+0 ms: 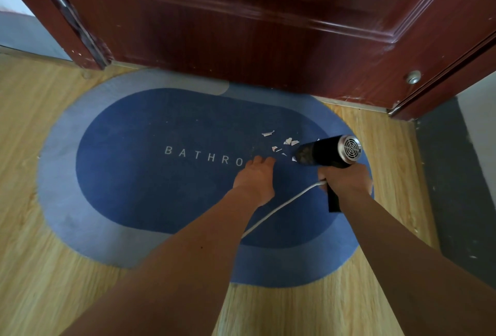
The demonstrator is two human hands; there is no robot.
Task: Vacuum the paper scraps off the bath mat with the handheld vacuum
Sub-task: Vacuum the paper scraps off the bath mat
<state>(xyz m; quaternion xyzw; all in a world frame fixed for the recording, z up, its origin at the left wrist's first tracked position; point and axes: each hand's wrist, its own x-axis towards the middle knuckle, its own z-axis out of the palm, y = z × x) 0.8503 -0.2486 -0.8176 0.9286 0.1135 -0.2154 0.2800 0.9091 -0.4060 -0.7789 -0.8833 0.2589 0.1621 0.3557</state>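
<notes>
A blue oval bath mat [150, 188] with white lettering lies on the wooden floor before a door. Several white paper scraps [288, 141] are scattered on its right part. My right hand [346, 178] grips the handle of a black handheld vacuum [326, 152]; its nozzle points left at the scraps and its silver vented rear faces right. A white cord [281, 205] runs from the handle back toward me. My left hand [255, 177] rests flat on the mat just left of the scraps, fingers straight, covering the end of the lettering.
A dark red wooden door [241, 27] stands shut right behind the mat, with a metal door stop [413, 77] low on its right. Light wooden floor [40, 255] surrounds the mat. A grey wall base [456, 174] rises on the right.
</notes>
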